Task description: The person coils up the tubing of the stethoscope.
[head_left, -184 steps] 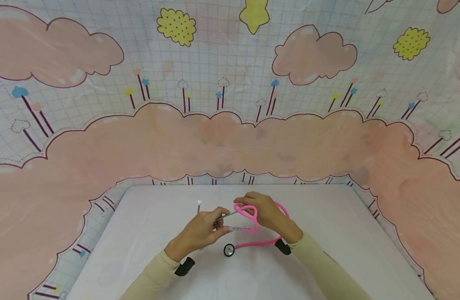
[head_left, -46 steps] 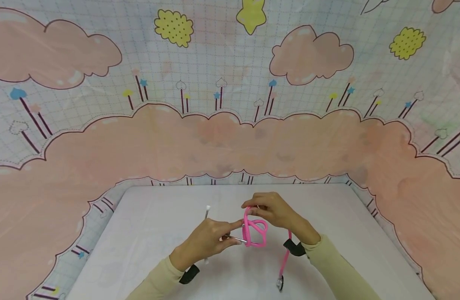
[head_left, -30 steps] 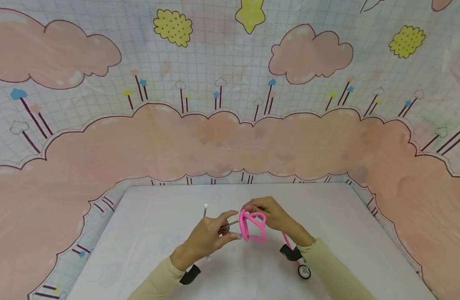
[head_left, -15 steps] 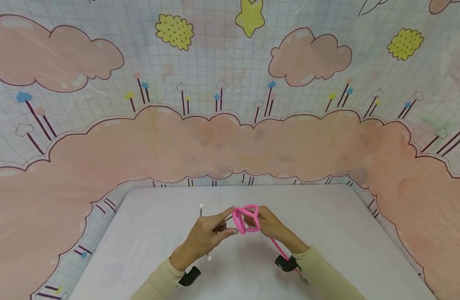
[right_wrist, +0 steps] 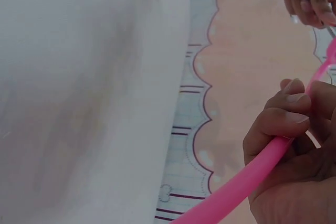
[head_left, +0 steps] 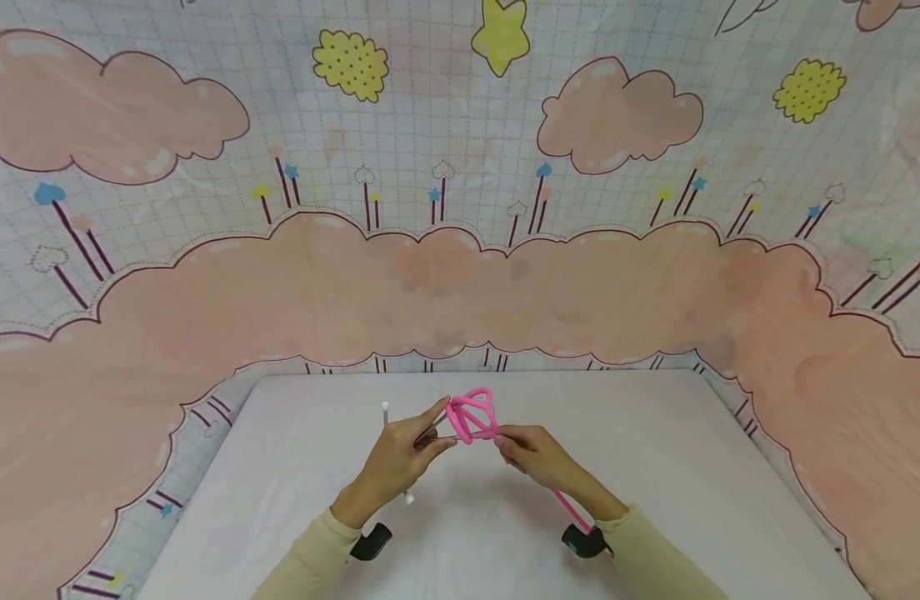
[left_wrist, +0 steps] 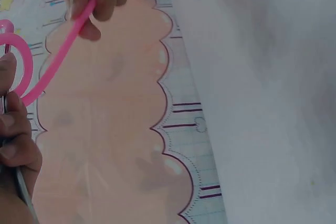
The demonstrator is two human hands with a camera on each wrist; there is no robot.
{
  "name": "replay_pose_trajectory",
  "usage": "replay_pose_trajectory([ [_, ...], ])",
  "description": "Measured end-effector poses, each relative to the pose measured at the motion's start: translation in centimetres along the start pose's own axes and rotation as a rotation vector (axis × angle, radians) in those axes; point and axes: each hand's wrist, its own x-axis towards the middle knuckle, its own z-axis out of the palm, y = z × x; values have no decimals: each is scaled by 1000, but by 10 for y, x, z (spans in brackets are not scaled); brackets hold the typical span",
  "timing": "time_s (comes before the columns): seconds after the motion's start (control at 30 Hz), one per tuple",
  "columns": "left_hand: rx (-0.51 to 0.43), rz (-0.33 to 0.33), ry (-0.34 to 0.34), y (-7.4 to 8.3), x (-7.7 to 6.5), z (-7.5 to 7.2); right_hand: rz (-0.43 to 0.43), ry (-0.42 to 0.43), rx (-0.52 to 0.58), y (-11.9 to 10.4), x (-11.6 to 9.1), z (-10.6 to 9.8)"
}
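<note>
Stethoscope (head_left: 484,433) is up off the desk (head_left: 280,467), held between two hands, and I'd call the coiling partly done. Nearest me, a free run of pink tubing (head_left: 571,510) slants down from the right hand (head_left: 538,454) to the black wrist mount (head_left: 583,542); that length looks left to wind, and I can't find the chest piece in any view. My right hand pinches the tubing with curled fingers, just beside the pink loops (head_left: 454,419). My left hand (head_left: 400,450) grips the metal ear tubes (head_left: 432,429) between thumb and fingers, the white ear tips (head_left: 386,406) sticking out past it. Loops already cross around the metal, though I can't tell whether they're secured; setting it down is not yet done. Beyond the desk, I see a cloud-patterned backdrop (head_left: 497,292).
</note>
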Motion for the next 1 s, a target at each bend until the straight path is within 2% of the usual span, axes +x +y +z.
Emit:
replay_pose_trajectory([
  [0.23, -11, -57, -83, -8, -5, 3, 103, 4, -1, 7, -7, -2],
  [0.4, 29, -107, -59, -9, -5, 6, 114, -1, -18, 8, -10, -3],
  [0.57, 65, -141, -29, -11, -4, 8, 106, 10, -93, 5, -13, -6],
  [0.77, 88, -181, -24, -13, -5, 8, 48, 34, -184, 1, -21, -9],
  [1.0, 95, -237, 6, -13, -4, 8, -8, -13, -204, -8, -31, -7],
])
